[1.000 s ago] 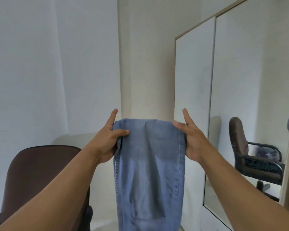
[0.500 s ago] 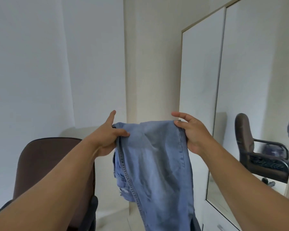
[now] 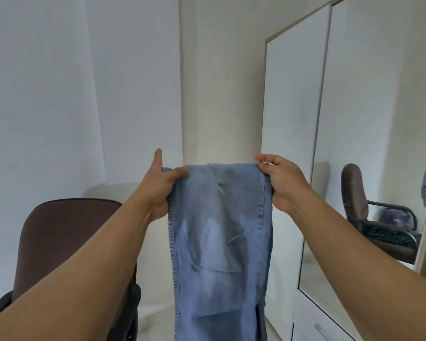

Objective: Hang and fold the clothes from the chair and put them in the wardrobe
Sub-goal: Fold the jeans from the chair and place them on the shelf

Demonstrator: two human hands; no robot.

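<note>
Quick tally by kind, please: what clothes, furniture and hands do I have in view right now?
Clothes: 1, the light blue denim jeans hanging from both hands.
Furniture: 2, the dark brown padded office chair and the white mirrored wardrobe.
Hands: 2, left hand and right hand, each pinching a top corner.
Total: 5.

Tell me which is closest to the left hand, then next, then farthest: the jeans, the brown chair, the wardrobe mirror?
1. Jeans: gripped by the left hand.
2. Brown chair: lower left, beneath that arm.
3. Wardrobe mirror: far right, past the right hand.
</note>
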